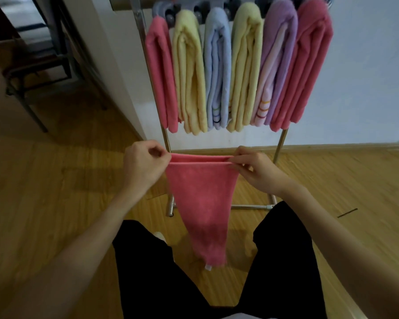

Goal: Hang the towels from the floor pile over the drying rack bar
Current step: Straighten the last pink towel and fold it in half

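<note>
A pink towel (200, 199) hangs folded between my hands, stretched along its top edge and tapering down to a white label near my legs. My left hand (144, 164) pinches its left top corner and my right hand (255, 168) pinches its right top corner. The towel is held low, in front of the metal drying rack (165, 134). On the rack bar above hang several folded towels side by side: a pink one (160, 74), yellow (189, 74), blue (218, 70), yellow (245, 70), purple (276, 63) and pink (306, 70). No floor pile is visible.
The rack's lower crossbar and foot (251, 206) stand on the wooden floor just ahead of my black-trousered legs. A white wall is behind the rack. A dark metal chair frame (32, 79) stands at the far left. A thin black stick (347, 212) lies on the floor at right.
</note>
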